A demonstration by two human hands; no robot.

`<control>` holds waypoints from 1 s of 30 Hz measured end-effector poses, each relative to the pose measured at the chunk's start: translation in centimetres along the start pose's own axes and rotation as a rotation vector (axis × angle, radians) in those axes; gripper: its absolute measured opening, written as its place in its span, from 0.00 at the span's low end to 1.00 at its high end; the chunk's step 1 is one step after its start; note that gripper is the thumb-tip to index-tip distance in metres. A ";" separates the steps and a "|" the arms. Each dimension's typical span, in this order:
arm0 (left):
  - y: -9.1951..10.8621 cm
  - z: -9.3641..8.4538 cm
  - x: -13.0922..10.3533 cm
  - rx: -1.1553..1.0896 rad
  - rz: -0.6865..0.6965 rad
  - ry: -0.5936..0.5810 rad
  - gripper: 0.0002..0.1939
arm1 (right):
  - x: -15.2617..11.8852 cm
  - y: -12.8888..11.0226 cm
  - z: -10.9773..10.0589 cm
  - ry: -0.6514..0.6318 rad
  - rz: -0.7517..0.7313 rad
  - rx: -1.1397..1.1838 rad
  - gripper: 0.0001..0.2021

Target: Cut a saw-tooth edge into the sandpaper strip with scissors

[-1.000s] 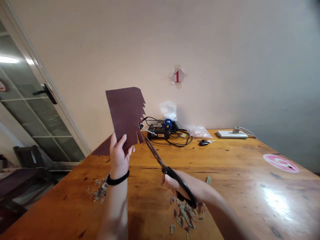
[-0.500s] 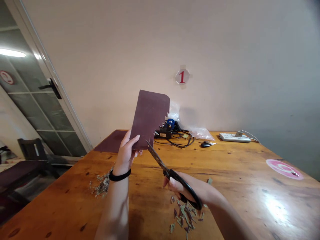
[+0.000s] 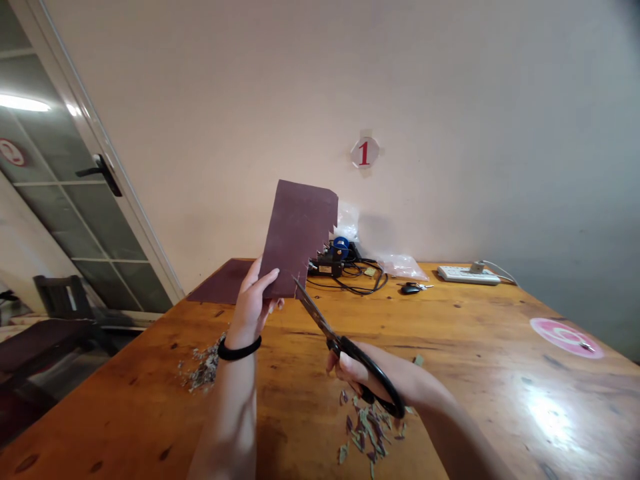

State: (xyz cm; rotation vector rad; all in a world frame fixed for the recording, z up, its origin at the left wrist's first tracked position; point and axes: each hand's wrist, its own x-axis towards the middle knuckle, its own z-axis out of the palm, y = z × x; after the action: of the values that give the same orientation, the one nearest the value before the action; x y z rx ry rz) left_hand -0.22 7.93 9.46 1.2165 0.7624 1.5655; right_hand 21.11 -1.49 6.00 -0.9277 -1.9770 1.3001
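A dark maroon sheet (image 3: 299, 233) stands upright above the wooden table (image 3: 480, 407), its right edge cut in jagged notches. My left hand (image 3: 254, 301) grips its lower left corner, thumb on the near face. Black-handled scissors (image 3: 320, 319) are in my right hand (image 3: 355, 370), with the fingers in the handle loops. Their blade tips meet the sheet's lower right part, and the blades look nearly closed. Small cut scraps (image 3: 369, 427) lie on the table below my right hand.
Greyish debris (image 3: 205, 367) lies left of my left wrist. Another maroon sheet (image 3: 217, 283) rests at the back left. Along the back are a black device (image 3: 327, 267) with cables, plastic bags (image 3: 404, 267), keys (image 3: 413, 288) and a white power strip (image 3: 467, 275). A pink sticker (image 3: 565, 337) is at right.
The view has shifted very slightly. Both hands, the sheet and the scissors keep almost the same places, with the blades a little more closed.
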 end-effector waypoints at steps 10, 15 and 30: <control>0.0 0.0 0.0 0.012 -0.029 -0.007 0.35 | 0.0 0.0 0.1 -0.001 0.024 0.007 0.36; 0.1 -0.1 0.0 0.003 -0.022 -0.004 0.34 | 0.0 0.1 0.0 -0.003 0.031 -0.002 0.35; -0.3 0.2 0.1 -0.017 -0.011 -0.006 0.35 | 0.3 0.1 0.5 0.080 0.117 0.029 0.34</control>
State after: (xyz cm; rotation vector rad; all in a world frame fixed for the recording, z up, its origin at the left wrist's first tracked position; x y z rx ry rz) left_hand 0.11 8.15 9.31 1.2025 0.7491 1.5559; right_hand 20.64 -1.49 5.73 -1.0781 -1.8628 1.3301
